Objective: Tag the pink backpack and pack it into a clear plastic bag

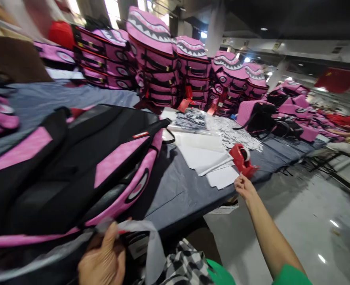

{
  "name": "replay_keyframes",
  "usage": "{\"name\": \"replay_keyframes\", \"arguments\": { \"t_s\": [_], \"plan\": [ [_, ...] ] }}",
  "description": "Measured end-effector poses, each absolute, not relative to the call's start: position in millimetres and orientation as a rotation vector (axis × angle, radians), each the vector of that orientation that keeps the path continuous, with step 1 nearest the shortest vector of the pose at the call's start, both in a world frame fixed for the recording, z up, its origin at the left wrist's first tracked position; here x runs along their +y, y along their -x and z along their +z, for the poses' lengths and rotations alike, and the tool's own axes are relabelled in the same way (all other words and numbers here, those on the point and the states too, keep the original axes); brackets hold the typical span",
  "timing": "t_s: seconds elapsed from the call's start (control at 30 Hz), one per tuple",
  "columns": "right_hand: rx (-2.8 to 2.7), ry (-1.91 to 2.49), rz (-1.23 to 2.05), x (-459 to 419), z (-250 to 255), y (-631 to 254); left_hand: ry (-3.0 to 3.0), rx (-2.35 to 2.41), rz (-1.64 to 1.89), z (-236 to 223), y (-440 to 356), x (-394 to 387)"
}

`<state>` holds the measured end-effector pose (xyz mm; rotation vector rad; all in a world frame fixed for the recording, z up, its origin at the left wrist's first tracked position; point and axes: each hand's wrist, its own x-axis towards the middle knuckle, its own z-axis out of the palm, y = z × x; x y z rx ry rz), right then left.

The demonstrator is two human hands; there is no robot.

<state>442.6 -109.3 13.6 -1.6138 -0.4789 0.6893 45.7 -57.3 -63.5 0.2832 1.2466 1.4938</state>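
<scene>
A pink and black backpack (82, 158) lies on the table in front of me, straps up, its lower edge beside a translucent plastic bag (59, 253). My left hand (103, 255) is closed at the backpack's near edge, thumb pressed on the plastic. A loose whitish strip (154, 237) of it hangs to the right of the thumb. Stretched out to the right, my right hand (244, 186) has its fingers pinched together just below a red tape dispenser (243, 160). The fingertips are close to the corner of white paper sheets (222, 177); what they pinch is too small to make out.
Tall stacks of pink backpacks (160, 59) with shark-teeth patterns line the table's far side. Many paper tags (237, 132) and a clear packet (189, 120) lie beyond the sheets. The table edge (193, 215) drops to a shiny floor. A co-worker's arm (341, 133) shows far right.
</scene>
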Motion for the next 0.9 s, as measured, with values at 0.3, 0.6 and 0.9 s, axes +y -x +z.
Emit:
{"name": "replay_keyframes", "arguments": {
  "t_s": [0.3, 0.6, 0.9],
  "plan": [
    [-1.810, 0.938, 1.161, -53.5, 42.7, -210.4, -0.306, 1.027, 1.615, -46.4, -61.3, -59.4],
    [-2.494, 0.949, -0.085, -19.2, 19.5, -158.5, -0.388, 1.039, 1.687, -51.1, -59.4, -60.8],
    [-2.470, 1.048, -0.364, -23.5, 20.6, -151.3, -0.363, 0.876, 1.633, -45.7, -53.2, -66.2]
  ]
}}
